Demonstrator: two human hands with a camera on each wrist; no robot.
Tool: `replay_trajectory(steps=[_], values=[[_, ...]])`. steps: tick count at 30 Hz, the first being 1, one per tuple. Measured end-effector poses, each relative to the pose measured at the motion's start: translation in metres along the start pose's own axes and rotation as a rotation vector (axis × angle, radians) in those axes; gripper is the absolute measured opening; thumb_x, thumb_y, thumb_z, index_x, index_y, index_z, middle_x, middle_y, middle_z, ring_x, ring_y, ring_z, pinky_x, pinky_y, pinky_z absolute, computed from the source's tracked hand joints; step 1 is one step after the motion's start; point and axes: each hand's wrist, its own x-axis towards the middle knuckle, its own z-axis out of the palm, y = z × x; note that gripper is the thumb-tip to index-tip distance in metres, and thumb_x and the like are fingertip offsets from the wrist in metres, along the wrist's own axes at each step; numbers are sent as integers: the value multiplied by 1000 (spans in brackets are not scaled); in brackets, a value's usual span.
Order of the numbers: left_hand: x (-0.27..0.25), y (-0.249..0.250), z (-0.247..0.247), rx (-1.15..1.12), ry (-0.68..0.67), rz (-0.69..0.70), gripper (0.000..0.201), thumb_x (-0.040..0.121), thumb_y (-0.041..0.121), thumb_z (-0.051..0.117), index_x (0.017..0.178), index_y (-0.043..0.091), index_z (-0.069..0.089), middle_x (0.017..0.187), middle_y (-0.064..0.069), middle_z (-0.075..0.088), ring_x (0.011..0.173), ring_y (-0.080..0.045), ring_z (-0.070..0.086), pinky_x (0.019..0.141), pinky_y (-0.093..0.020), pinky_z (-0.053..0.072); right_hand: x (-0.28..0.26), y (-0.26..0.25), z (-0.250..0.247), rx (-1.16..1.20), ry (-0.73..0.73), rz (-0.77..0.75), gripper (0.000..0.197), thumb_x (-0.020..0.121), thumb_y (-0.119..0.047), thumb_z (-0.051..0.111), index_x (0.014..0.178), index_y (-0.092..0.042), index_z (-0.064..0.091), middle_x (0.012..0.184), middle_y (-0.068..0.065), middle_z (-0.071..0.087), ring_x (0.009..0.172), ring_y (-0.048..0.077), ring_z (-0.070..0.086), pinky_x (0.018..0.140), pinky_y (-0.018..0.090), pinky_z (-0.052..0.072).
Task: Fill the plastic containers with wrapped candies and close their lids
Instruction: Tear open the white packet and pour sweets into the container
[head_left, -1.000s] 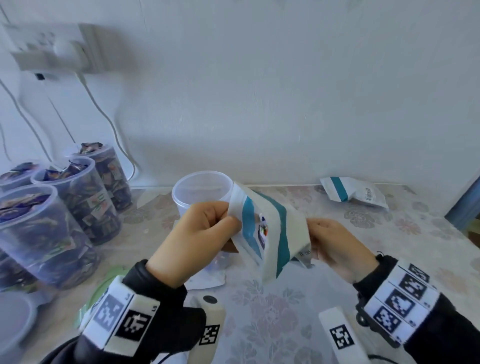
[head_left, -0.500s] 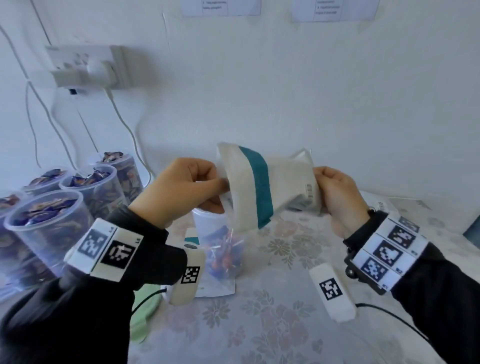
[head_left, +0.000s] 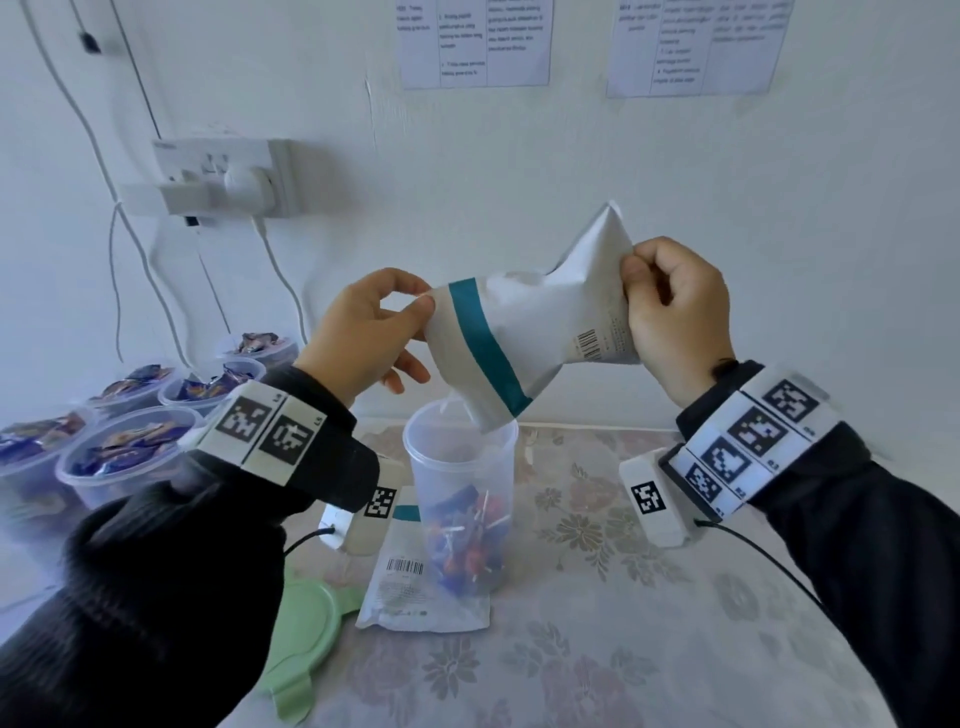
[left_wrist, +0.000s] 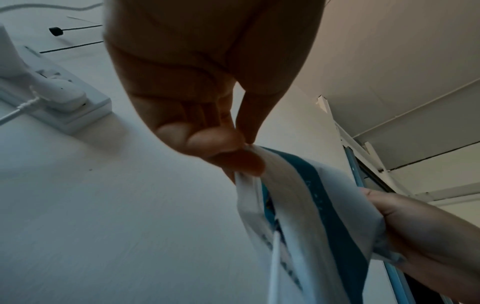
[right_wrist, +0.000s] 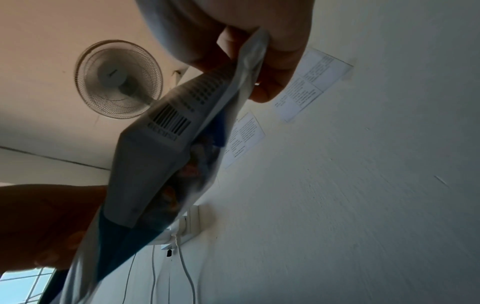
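Observation:
A white candy bag with a teal stripe is tipped mouth-down over an open clear plastic container. My left hand pinches the bag's open edge, seen close in the left wrist view as thumb and finger on the bag. My right hand grips the bag's raised bottom end; the right wrist view shows the bag with its barcode hanging from that grip. Wrapped candies, orange and blue, lie in the container's lower part.
An empty flat bag lies beside the container, a green lid to its left. Several filled open containers stand at the far left. A wall socket with cables hangs above them. Floral tablecloth spreads to the right.
Both hands lifted the bag and tipped it, right end raised, mouth lowered into the container. Candies now lie in the container, which was empty a second ago.

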Motion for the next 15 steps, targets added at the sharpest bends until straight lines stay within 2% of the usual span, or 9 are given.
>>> replay_trajectory(steps=[3, 6, 11, 15], values=[[3, -8, -1, -4, 39, 21, 11, 92, 14, 56, 81, 17, 58, 71, 0, 63, 41, -6, 56, 35, -18, 42, 1, -2, 5, -20, 16, -113, 18, 91, -9, 48, 75, -11, 56, 60, -16, 45, 57, -6, 46, 54, 8, 33], [5, -15, -5, 23, 54, 49, 15, 88, 10, 62, 74, 15, 61, 72, -2, 60, 44, -2, 51, 37, -17, 43, 3, -2, 9, -29, 21, -164, 18, 90, -11, 48, 77, -6, 59, 62, -17, 47, 59, -7, 47, 55, 8, 34], [3, -20, -6, 50, 31, 65, 13, 84, 8, 66, 72, 14, 65, 71, -4, 59, 57, -11, 49, 39, -15, 44, 5, -3, 11, -36, 23, -217, 18, 88, -11, 50, 76, -2, 60, 62, -10, 48, 60, -6, 47, 56, 7, 33], [3, -20, -9, 1, 51, 81, 15, 82, 8, 68, 75, 22, 68, 69, 1, 62, 57, -13, 47, 41, -15, 42, 9, -6, 10, -48, 29, -243, 17, 88, -11, 52, 77, -3, 62, 67, -6, 53, 63, -6, 48, 58, 5, 33]])
